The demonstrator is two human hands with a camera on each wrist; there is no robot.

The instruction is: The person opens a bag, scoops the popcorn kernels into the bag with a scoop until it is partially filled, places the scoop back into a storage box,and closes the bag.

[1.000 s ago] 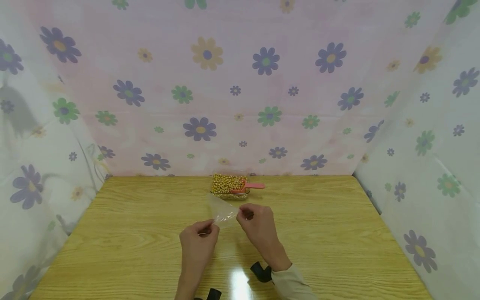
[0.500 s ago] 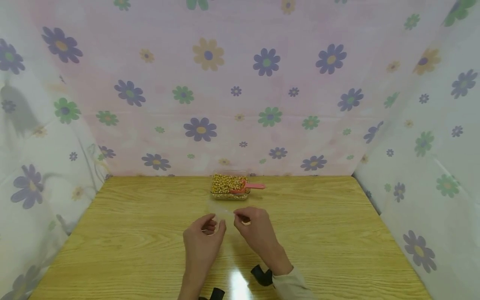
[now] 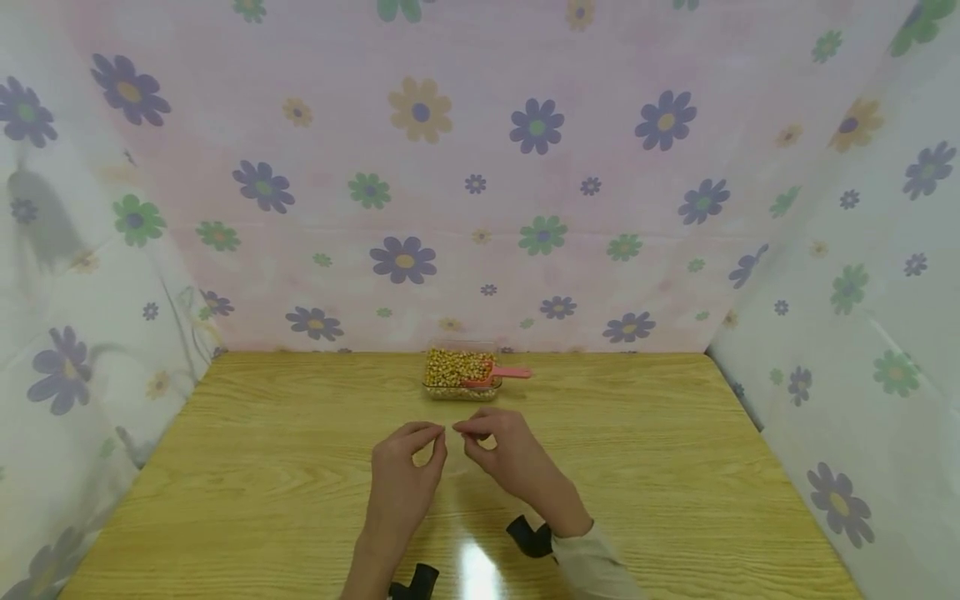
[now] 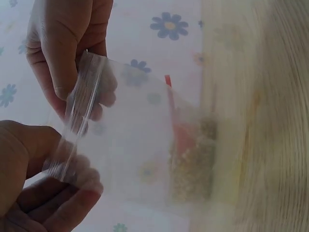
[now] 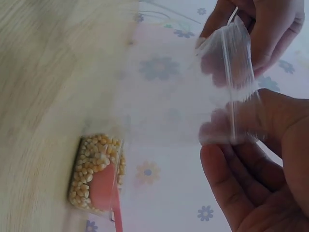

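Observation:
A clear zip-lock plastic bag (image 4: 130,145) is stretched between the two hands by its ribbed top edge, and its body hangs toward the table. My left hand (image 3: 405,475) pinches one end of that edge between thumb and fingers. At the other end my right hand (image 3: 517,454) pinches the same edge, its fingertips close to the left ones. In the head view the bag is barely visible. Through the film in the left wrist view, a box of corn kernels looks blurred. Both wrist views show the bag's body as flat, with nothing visible inside.
Behind the hands stands a clear rectangular box (image 3: 463,395) of yellow corn kernels (image 3: 453,365). A pink scoop (image 3: 513,372) lies in it, handle out to the right. The wood-grain table (image 3: 300,450) meets a flowered cloth (image 3: 480,208) at the back and sides.
The bag has turned from a spread, glinting sheet to almost out of sight in the head view. The left fingers, parted half a second ago, now pinch. Both hands have come closer together.

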